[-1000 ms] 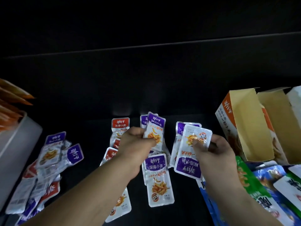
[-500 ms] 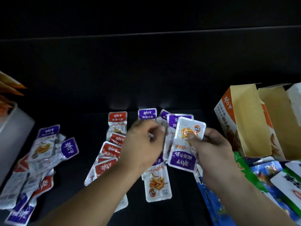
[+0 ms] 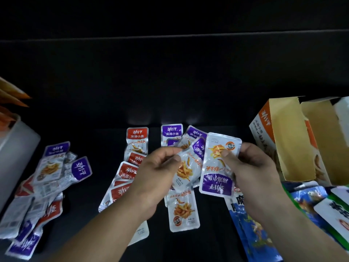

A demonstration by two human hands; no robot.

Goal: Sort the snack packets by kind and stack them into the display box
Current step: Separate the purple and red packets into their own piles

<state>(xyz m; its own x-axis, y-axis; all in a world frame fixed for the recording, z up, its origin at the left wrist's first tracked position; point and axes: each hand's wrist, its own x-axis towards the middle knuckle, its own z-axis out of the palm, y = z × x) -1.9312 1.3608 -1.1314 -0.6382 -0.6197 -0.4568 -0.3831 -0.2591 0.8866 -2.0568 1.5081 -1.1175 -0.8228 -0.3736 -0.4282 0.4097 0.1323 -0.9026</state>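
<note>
Item: dark worktop (image 3: 98, 103), which runs open across the upper half of the frame as far as a pale edge line; bare strips also show between the left heap and the centre columns. Centre: left grip (image 3: 154, 178) pinches a tilted purple packet (image 3: 188, 167) at its left edge. Its long axis runs from lower left to upper right, with the purple band at the upper right end. Just beside it, the right grip (image 3: 251, 171) holds an upside-down purple packet (image 3: 217, 167), thumb on its face. This one's long axis stands near vertical in the frame, purple band at the lower end, print inverted. The two packets overlap slightly. Beneath them we note a column of red packets (image 3: 137, 140) at centre left, purple packets (image 3: 171, 133) fanned at upper centre, and one flat packet (image 3: 184, 210) at lower centre, lengthwise towards us. Left: a loose heap of mixed packets (image 3: 51, 167). Right: the display box (image 3: 283, 138), orange and white card, open towards the camera, tan inner walls showing. Lower right: blue and green bags (image 3: 249, 224), overlapping. Left edge: a white container (image 3: 18, 148) holding orange pointed wrappers (image 3: 13, 95).
</note>
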